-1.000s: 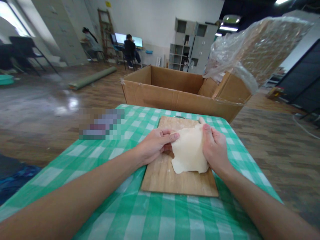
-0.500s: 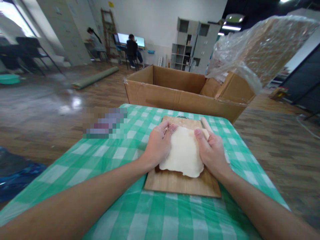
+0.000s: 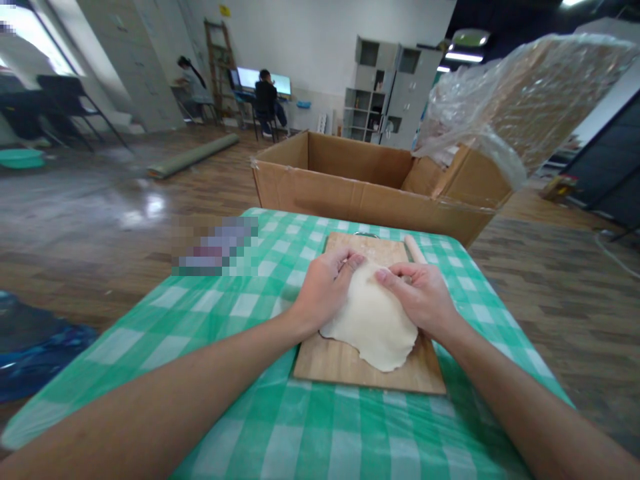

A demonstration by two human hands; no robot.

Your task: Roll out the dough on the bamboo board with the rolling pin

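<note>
A flat, pale sheet of dough (image 3: 377,327) hangs from both hands over a wooden cutting board (image 3: 325,363), its lower edge uneven. My left hand (image 3: 327,283) pinches its upper left edge between thumb and fingers. Close beside it, my right hand (image 3: 420,293) grips the upper right edge in the same way. Whether the bottom of the sheet touches the board I cannot tell. Behind the right hand lies a rolling pin (image 3: 414,249), partly hidden, on the right of the board.
A green and white checked cloth (image 3: 240,400) covers the table. Just beyond it stands a large open cardboard box (image 3: 350,197) with plastic wrap (image 3: 470,100). A blurred-out item (image 3: 215,247) is at the table's left edge. Two people sit far back, one at a screen (image 3: 277,80).
My right hand has moved left, closer to my left hand, along the top edge. The dough now bunches at the top and droops lower toward the board's front.
</note>
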